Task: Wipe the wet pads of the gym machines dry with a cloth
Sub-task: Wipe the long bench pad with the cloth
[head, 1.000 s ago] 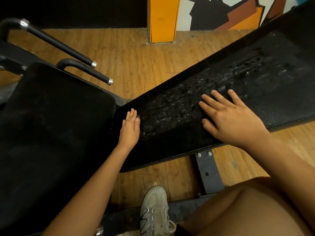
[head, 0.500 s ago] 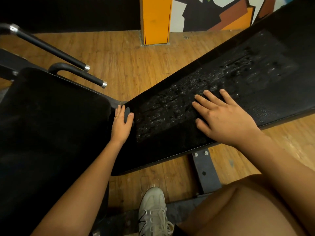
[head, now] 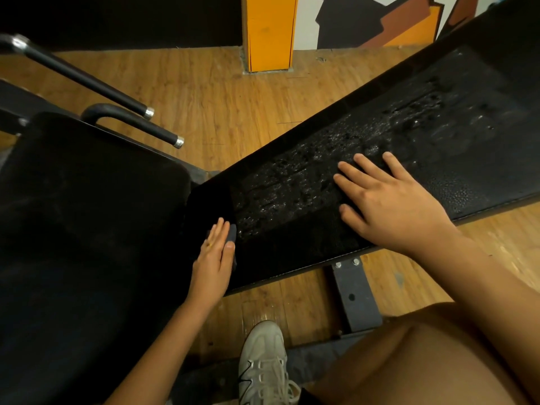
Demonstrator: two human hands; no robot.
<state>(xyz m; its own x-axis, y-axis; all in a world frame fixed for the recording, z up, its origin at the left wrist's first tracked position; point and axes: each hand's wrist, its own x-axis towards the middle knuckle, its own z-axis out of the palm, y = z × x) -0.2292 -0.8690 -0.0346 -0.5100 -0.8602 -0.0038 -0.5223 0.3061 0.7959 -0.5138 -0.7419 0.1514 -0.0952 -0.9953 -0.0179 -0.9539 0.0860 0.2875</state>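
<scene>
Dim warm light on my feed, glints on the wet bench pad [head: 321, 176], seat pad [head: 87, 229] lost in black, edges bowed

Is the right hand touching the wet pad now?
Touching. Head view: the right hand lies flat on the wet pad, fingers spread on its surface.

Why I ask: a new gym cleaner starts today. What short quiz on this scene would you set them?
1. True or false: the right hand lies flat on the long pad.
2. Where do water drops glisten? A) the long pad B) the seat pad C) the orange pillar.
3. Fill in: the left hand presses a small grey ____ against the long pad's lower end.
Key: 1 true; 2 A; 3 cloth.
</scene>
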